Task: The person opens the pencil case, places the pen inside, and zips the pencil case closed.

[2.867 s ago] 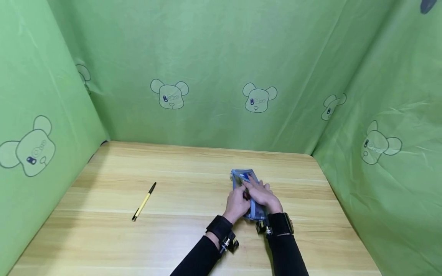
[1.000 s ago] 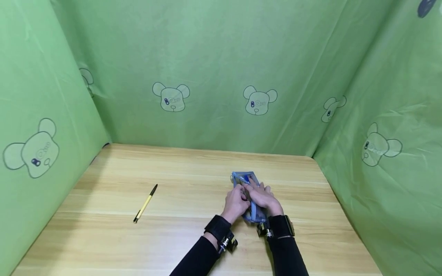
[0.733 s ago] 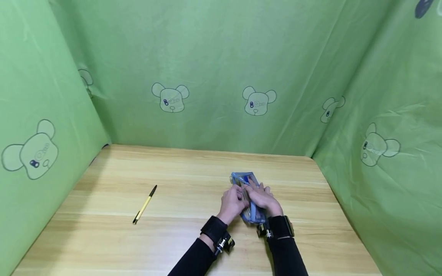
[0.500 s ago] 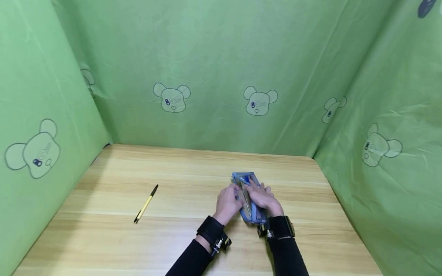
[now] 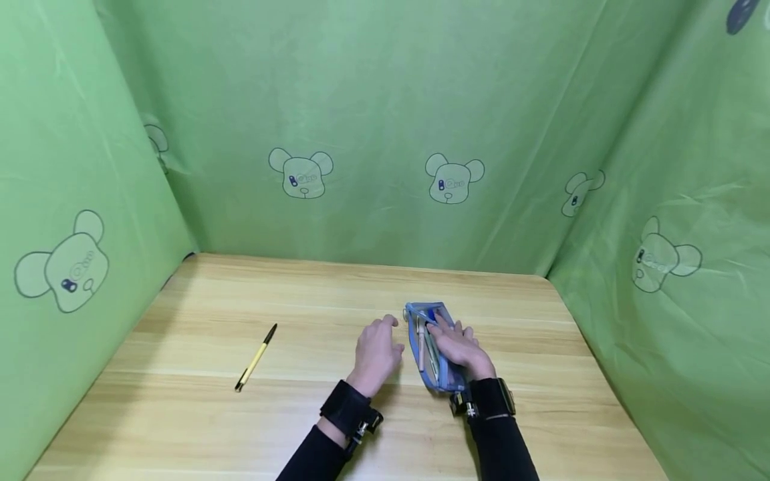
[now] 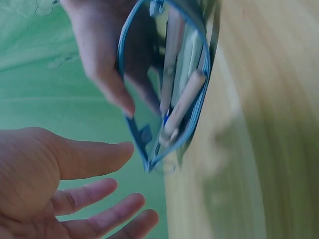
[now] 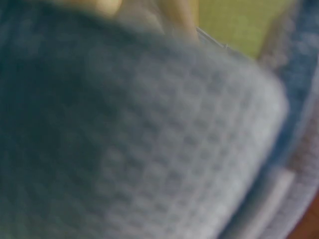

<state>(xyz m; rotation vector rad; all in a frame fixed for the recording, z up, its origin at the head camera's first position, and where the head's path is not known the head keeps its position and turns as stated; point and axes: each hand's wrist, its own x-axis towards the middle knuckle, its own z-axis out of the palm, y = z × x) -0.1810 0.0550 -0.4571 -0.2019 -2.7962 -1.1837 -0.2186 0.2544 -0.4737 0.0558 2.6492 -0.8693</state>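
An unzipped blue-trimmed, see-through mesh pencil case (image 5: pixel 451 381) lies right of the table's middle, several pens (image 6: pixel 184 104) showing through its mouth. My right hand (image 5: pixel 462 349) holds the case by its right side, thumb at the opening and the other fingers over the outside. To the left of the case, my left hand (image 5: pixel 374 354) is off it with fingers apart and nothing in them; the left wrist view shows its thumb and fingertips spread near the zipper end. Blurred grey mesh (image 7: pixel 189 139) fills most of the right wrist view, hiding the right fingers.
A yellow-and-black pen (image 5: pixel 256 357) lies on the left half of the wooden table (image 5: pixel 313 294). Green cloth (image 5: pixel 373 87) with bear-head prints walls in the back and both sides. Both wrists wear black straps with small cameras.
My left hand has come away from the pencil case toward the left, and its fingers have parted. The case's mouth now shows wider, with pens visible inside. My right hand has stayed in place.
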